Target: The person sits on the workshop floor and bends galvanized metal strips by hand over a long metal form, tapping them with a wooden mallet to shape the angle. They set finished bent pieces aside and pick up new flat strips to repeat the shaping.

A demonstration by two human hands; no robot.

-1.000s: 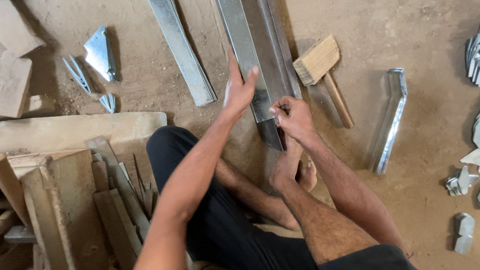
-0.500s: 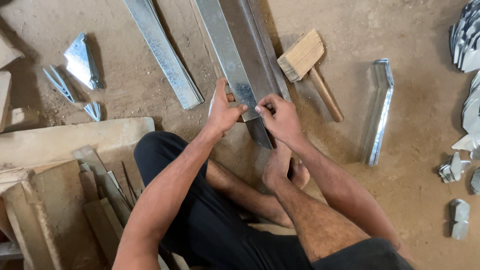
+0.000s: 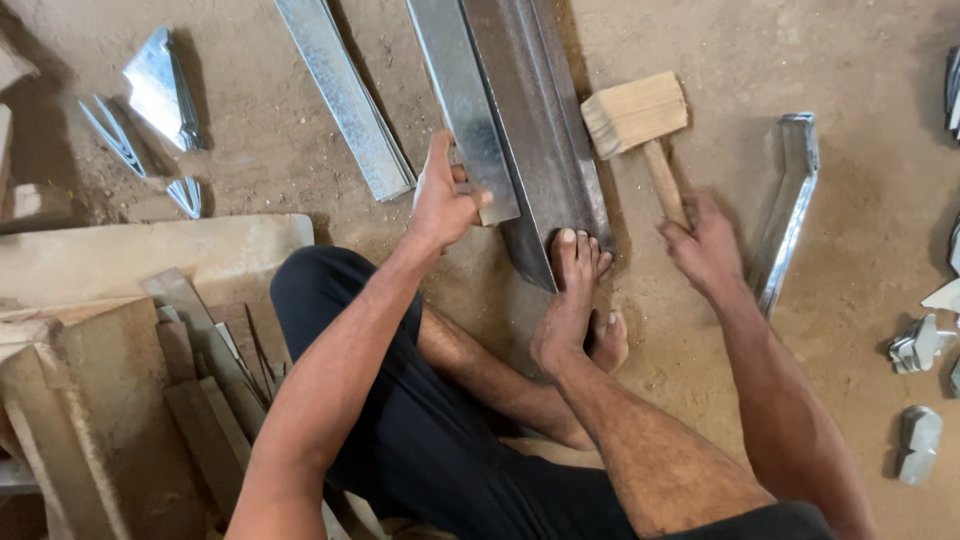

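- Left hand (image 3: 445, 200) gripped the near end of the shiny metal strip (image 3: 462, 100) at upper centre; strip lay on the dark angle bar (image 3: 545, 130)
- Right hand (image 3: 705, 245), fingers open, touched the wooden mallet (image 3: 640, 125) handle, right of centre on the dirt floor (image 3: 750, 50)

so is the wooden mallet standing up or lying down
Lying down: the wooden mallet is flat on the dirt floor, its handle pointing toward the right hand at its end.

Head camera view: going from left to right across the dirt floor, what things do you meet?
Folded metal offcuts → loose flat metal strip → left hand on the shiny strip → dark angle bar → wooden mallet → right hand → bent metal channel.
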